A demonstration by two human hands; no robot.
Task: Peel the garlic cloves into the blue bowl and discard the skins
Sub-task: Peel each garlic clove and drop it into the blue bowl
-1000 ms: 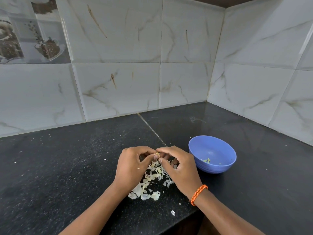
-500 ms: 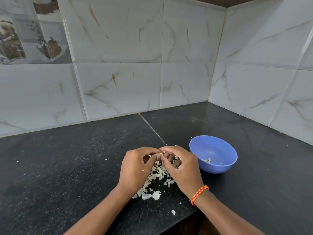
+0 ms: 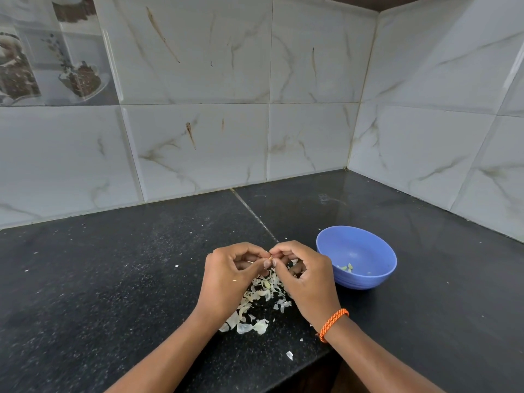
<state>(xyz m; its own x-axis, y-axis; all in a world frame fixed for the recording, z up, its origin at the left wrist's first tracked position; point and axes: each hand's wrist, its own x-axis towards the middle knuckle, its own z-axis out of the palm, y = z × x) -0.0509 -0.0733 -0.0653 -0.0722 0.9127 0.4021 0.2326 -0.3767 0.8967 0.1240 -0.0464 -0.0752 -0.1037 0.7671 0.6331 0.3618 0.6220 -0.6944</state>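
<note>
Both hands meet over the desk (image 3: 113, 293), fingertips together. Left hand (image 3: 226, 275) & right hand (image 3: 307, 279) each have fingers curled in, pinching one small garlic clove (image 3: 270, 259) between thumb & forefinger tips. Clove is mostly hidden by the fingers; only a pale bit shows, so its long axis can't be read.

Key relation for the next move: blue bowl (image 3: 368, 279) sits just beside the right hand, to its right & slightly further from the body, well apart from the left hand. So the right hand is the nearer one for the drop, w/ a short sideways reach. Bowl stands upright on the desk, a few pale green bits (image 3: 346, 267) at the bottom, otherwise mostly bare inside. My read: peeling is still in hand on this clove, the bowl holds very little so far, and discarding isn't started.

Skins (image 3: 262, 296) lie in a loose heap on the desk directly under & between the hands, spreading toward the body; a stray flake (image 3: 289, 355) lies near the desk edge. Orange band (image 3: 332, 324) on the right wrist.

Vs 0.5 s ago: little change. Hands are in the same place over the heap, same pinch, fingertips only slightly reworked on the clove. Bowl & skins haven't moved. Vs 1 s ago: view has drifted a touch, hands likewise unchanged in spot.
</note>
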